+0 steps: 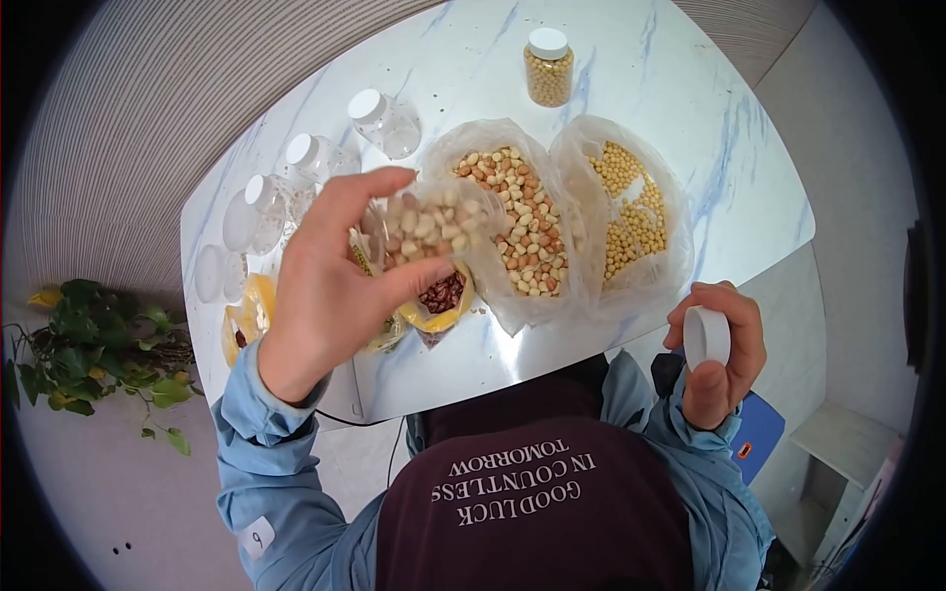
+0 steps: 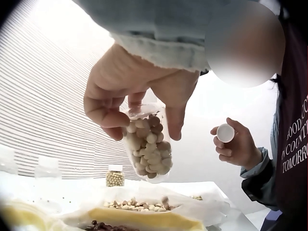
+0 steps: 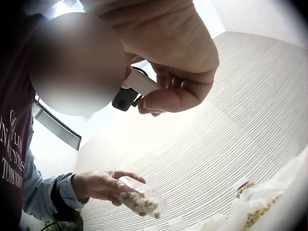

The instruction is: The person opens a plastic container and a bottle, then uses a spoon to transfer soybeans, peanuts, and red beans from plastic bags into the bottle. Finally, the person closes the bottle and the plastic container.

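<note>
My left hand (image 1: 330, 271) grips a clear plastic jar (image 2: 148, 144) of peanuts around its upper part, fingers on one side and thumb on the other. The jar is lidless and raised above the table; in the head view it overlaps the peanut bag (image 1: 532, 231). Pinched between the thumb and fingers of my right hand (image 1: 734, 350) is a white screw cap (image 1: 707, 338), held off the table's near right side. In the left wrist view the cap's round face shows. Below the left hand sits a yellow-edged bag of dark red beans (image 1: 441, 295).
A plastic bag of soybeans (image 1: 631, 212) lies right of the peanut bag. At the back stands a capped jar of soybeans (image 1: 549, 71). Several capped clear jars (image 1: 386, 123) line the table's left edge, with more yellow bags (image 1: 258, 305) nearer. A leafy plant (image 1: 94, 345) is off the left side.
</note>
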{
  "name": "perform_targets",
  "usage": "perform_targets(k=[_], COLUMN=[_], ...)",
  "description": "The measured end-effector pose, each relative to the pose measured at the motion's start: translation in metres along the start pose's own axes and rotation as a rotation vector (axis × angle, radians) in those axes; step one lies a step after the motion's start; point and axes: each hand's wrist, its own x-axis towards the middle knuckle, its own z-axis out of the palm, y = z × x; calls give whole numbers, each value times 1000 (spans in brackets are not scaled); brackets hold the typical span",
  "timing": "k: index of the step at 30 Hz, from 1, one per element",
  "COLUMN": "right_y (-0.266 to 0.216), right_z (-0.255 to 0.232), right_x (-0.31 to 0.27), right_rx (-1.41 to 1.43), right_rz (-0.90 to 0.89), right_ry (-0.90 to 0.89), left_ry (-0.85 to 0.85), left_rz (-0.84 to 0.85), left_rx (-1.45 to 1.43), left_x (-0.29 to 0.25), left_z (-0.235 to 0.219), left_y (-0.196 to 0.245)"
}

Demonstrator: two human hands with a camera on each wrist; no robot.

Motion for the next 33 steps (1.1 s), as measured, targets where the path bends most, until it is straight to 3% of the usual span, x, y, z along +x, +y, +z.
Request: perform_targets(k=[3, 6, 18, 22, 25, 31, 33], right_y=[0, 1, 0, 0, 0, 0, 0], right_z=[0, -1, -1, 0, 0, 1, 1], right_x=[0, 0, -1, -1, -1, -2, -2], right_rx=[-4, -9, -8, -5, -2, -9, -11], right_rz=[-8, -15, -10, -12, -20, -28, -26], right_ry=[-4, -5, 2, 1, -3, -5, -5], left_ry=[61, -16, 124, 42, 97, -53, -18], left_rz=[5, 13, 52, 36, 50, 41, 52], left_rx=[-19, -2, 51, 47, 70, 16, 74], left_x=[5, 1, 14, 10, 10, 3, 5], left_z=[-2, -1, -10, -9, -9, -5, -5], left_y=[-6, -2, -7, -2, -4, 4, 3])
